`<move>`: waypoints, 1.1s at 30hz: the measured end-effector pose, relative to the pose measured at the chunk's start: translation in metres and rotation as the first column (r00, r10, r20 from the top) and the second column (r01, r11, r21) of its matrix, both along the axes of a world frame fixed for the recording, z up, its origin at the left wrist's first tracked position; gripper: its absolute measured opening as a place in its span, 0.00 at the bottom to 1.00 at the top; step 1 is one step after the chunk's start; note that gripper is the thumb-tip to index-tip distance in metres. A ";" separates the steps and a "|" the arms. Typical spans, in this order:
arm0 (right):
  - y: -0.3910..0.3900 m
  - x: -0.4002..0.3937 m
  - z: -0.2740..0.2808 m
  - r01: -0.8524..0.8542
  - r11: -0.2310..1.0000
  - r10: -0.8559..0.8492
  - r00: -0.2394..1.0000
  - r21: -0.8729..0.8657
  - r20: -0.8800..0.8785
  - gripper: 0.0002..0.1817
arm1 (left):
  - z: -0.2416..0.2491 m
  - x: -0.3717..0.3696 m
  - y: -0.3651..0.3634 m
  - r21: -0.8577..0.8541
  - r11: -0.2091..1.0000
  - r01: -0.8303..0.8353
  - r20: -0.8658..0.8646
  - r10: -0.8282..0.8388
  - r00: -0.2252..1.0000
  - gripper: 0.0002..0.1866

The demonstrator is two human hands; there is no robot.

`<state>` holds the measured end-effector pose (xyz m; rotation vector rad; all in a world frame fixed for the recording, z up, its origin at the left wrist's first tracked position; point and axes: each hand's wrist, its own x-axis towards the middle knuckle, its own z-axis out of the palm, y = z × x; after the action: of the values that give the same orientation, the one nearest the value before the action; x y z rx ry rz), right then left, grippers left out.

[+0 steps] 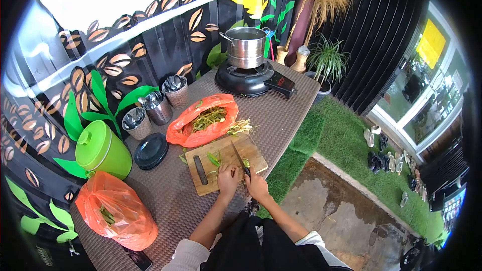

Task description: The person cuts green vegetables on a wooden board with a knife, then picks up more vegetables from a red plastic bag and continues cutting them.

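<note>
A wooden cutting board (pixel 206 156) with a dark handle slot lies near the table's front edge. My right hand (pixel 257 185) is closed around the handle of a knife (pixel 237 151), its blade pointing away over the board. Beside it, my left hand (pixel 228 179) rests on the board with fingers curled down on some leafy greens (pixel 214 159); the fingertips are partly hidden. Small cut green pieces (pixel 246 162) lie by the blade. Behind the board an open orange plastic bag (pixel 221 131) holds more greens, with pale roots (pixel 242 126) spilling out at its right.
A steel pot (pixel 246 52) stands on a black portable stove (pixel 241 81) at the back. Cutlery cups (pixel 158 108), black plates (pixel 151 151), a green lidded bucket (pixel 103 150) and a second orange bag (pixel 118 216) line the left. A phone (pixel 138 260) lies near that bag.
</note>
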<state>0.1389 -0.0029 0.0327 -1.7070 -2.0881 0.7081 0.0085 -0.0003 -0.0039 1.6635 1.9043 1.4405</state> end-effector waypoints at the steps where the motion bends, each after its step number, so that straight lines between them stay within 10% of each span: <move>1: 0.000 0.000 0.005 -0.009 0.999 0.012 0.999 -0.045 0.049 0.19 | 0.000 0.001 -0.001 0.002 1.000 0.001 -0.001 -0.001 1.000 0.04; 33: -0.019 -0.006 0.003 -0.068 0.998 0.064 0.965 0.009 0.253 0.15 | 0.001 -0.004 -0.008 0.022 0.994 0.105 -0.319 -0.093 0.943 0.10</move>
<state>0.1326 -0.0223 0.0360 -1.8074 -2.3226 0.5112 0.0041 -0.0078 -0.0028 2.0861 1.9234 1.2387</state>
